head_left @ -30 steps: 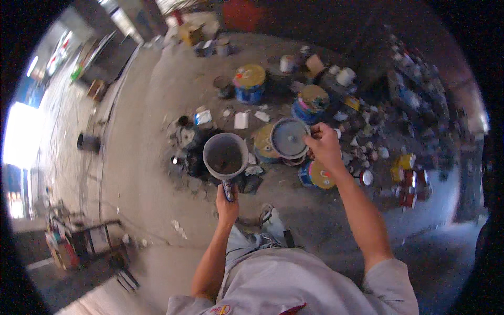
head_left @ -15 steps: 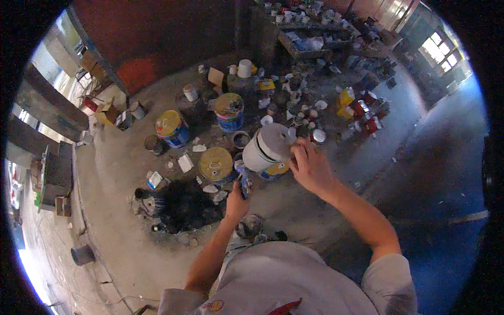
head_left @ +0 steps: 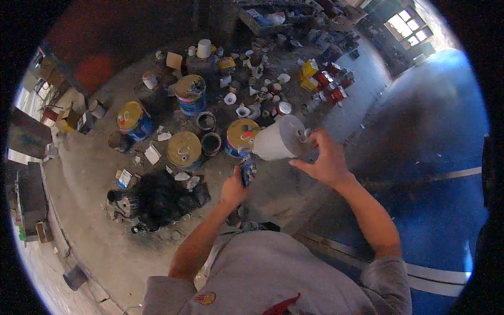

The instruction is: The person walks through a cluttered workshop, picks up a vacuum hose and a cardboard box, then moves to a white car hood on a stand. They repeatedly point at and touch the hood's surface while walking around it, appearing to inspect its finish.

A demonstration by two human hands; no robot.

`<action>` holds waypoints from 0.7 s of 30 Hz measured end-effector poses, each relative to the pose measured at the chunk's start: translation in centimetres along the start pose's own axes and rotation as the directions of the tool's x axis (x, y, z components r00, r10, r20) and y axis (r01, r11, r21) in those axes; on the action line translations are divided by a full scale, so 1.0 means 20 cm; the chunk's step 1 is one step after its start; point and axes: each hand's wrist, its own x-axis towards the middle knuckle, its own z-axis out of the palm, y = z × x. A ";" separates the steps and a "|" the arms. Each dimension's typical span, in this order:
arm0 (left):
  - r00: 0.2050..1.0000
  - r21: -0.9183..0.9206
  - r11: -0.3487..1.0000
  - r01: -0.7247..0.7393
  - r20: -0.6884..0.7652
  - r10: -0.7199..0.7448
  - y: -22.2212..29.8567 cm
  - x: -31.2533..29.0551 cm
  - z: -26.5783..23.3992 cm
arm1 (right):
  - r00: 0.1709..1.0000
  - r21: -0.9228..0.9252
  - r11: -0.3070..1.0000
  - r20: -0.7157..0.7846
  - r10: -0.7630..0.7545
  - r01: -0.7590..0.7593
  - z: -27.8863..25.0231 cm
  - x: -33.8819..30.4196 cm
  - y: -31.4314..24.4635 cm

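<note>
White cup point(head_left: 270, 140) hangs tipped sideways in midair, its lidded end by the right hand point(head_left: 326, 158), thumb and fingers parted, whether gripping I cannot tell; left hand point(head_left: 234, 189) clasps a dark handle point(head_left: 248, 171) beside it.

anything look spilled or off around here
Yes: a black patch on the floor, left of the left hand, looks like a spill or scorching, I can't tell which. Beyond it, a blue drum has a dark-smeared lid.

No lettering is readable; 1 small emblem point(head_left: 206, 298) marks the shirt point(head_left: 254, 268).
</note>
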 end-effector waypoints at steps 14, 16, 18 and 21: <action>0.950 0.035 0.970 -0.242 0.211 0.230 0.13 -0.04 -0.04 | 0.930 -0.070 0.994 0.350 0.107 -0.088 -0.30 0.00 -0.05; 0.950 0.048 0.969 -0.241 0.216 0.226 0.16 -0.04 -0.06 | 0.925 -0.004 0.967 0.290 0.246 -0.256 -0.26 -0.02 -0.02; 0.959 0.092 0.974 -0.207 0.215 0.184 0.19 -0.05 -0.06 | 0.853 0.101 0.869 0.275 0.443 -0.484 -0.19 -0.05 0.02; 0.969 0.162 0.978 -0.135 0.226 0.097 0.23 -0.04 -0.05 | 0.667 0.290 0.601 0.348 0.659 -0.745 -0.14 -0.08 0.08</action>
